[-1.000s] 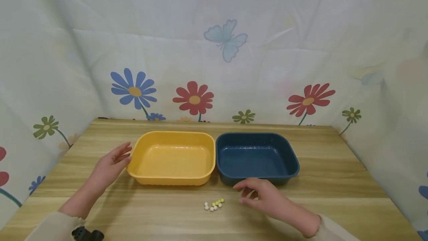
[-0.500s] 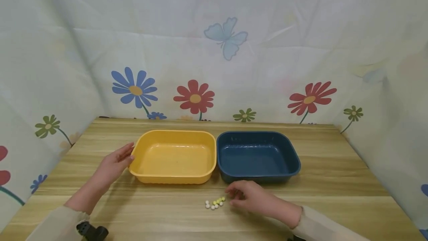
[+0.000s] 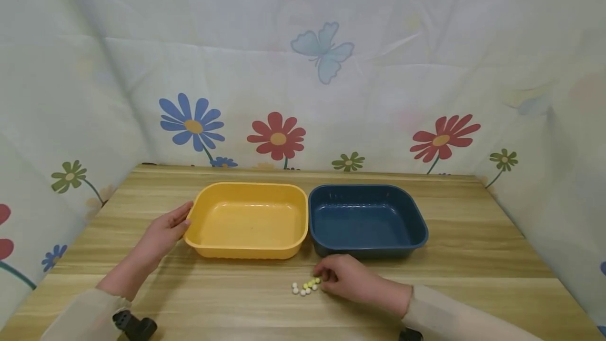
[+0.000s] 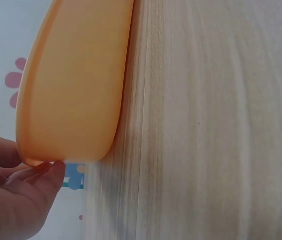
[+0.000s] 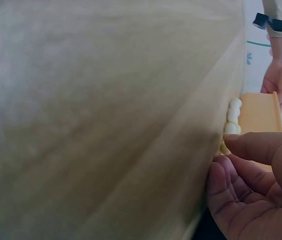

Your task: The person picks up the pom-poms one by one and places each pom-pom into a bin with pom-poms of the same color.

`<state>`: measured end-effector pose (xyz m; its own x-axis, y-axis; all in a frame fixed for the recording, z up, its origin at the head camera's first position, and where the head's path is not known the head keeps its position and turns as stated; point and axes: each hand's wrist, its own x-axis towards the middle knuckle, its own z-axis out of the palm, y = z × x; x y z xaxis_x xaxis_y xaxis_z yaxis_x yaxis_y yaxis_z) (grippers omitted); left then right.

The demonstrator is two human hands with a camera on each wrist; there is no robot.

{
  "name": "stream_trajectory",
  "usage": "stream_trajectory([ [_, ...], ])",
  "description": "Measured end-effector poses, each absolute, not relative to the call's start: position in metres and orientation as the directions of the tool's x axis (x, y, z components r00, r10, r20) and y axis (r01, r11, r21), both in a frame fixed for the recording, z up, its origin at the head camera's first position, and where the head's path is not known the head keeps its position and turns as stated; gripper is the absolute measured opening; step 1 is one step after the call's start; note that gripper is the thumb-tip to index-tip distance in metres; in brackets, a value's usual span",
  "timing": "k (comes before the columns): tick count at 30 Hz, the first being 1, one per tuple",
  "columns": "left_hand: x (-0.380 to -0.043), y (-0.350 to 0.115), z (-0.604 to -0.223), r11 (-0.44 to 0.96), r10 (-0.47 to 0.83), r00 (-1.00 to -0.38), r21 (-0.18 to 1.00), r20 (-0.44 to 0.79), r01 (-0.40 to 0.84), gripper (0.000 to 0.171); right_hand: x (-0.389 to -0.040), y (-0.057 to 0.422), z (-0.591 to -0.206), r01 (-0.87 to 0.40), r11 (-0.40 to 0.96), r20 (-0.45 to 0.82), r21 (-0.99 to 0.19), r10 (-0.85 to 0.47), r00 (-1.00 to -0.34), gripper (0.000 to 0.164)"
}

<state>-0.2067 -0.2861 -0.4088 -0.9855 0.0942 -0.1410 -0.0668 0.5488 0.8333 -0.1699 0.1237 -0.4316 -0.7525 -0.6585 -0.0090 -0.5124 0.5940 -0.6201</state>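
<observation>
My left hand [image 3: 167, 229] is at the left end of the yellow tray [image 3: 246, 253], fingertips touching its wall just below the rim, as the left wrist view shows. Several small round white balls [image 3: 303, 292] and yellow balls [image 3: 311, 283] lie in a tight cluster in front of the trays. At the cluster's right end my right hand [image 3: 347, 279] has thumb and fingers curled in low over the table. Between its thumb and fingertip a small yellow ball [image 5: 224, 148] shows in the right wrist view, pinched and partly hidden.
A dark blue tray [image 3: 369, 252] stands right beside the yellow one, just behind my right hand. Both are on a wood-grain table [image 3: 227, 309]. A flowered cloth [image 3: 255, 67] hangs behind the table and at its sides.
My right hand has moved left from in front of the blue tray to the balls, its fingers closing in. My left hand has come slightly nearer, now touching the yellow tray.
</observation>
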Motion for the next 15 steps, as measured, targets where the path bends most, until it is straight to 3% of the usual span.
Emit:
stream_trajectory([
  [15, -0.2041, -0.2832, -0.4065, 0.533, 0.088, -0.985, 0.842, -0.147, -0.078, 0.057, -0.1676, 0.1218, -0.4320, -0.535, 0.586, 0.046, -0.609, -0.647, -0.761, 0.009],
])
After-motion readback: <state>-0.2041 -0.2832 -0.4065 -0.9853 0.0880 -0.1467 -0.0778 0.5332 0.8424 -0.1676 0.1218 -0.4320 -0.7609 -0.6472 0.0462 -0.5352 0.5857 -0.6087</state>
